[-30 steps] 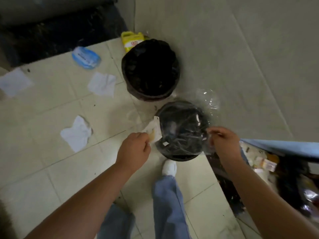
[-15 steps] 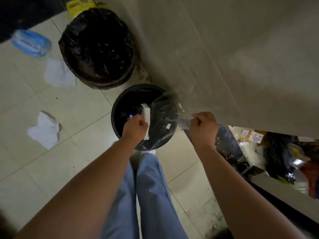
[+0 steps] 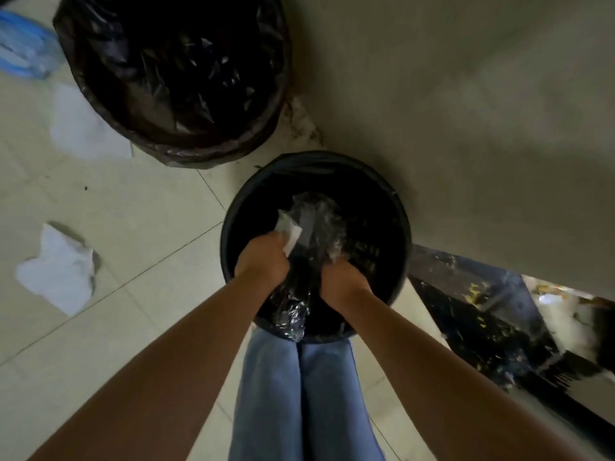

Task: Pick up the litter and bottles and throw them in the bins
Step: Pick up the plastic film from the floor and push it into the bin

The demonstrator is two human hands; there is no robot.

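Note:
A small black bin [image 3: 397, 227] stands by the wall right in front of my legs. Both my hands are over its mouth. My left hand [image 3: 263, 261] is shut on a white paper scrap [image 3: 290, 232] and on the edge of a crumpled clear plastic sheet [image 3: 316, 217]. My right hand [image 3: 344, 282] grips the same plastic from the other side. The plastic hangs between my hands and down inside the bin. A bigger bin [image 3: 173, 68] lined with a black bag stands further off at the upper left.
White tissues lie on the tiled floor, one [image 3: 58, 269] at the left, one [image 3: 86, 128] beside the big bin. A blue packet [image 3: 23, 51] lies at the far left edge. The wall [image 3: 466, 111] runs along the right, with dark cluttered debris [image 3: 482, 314] below it.
My hands have come together over the small bin, bunching the spread plastic sheet and lowering it with the paper scrap into the bin. The view has moved closer over the bin.

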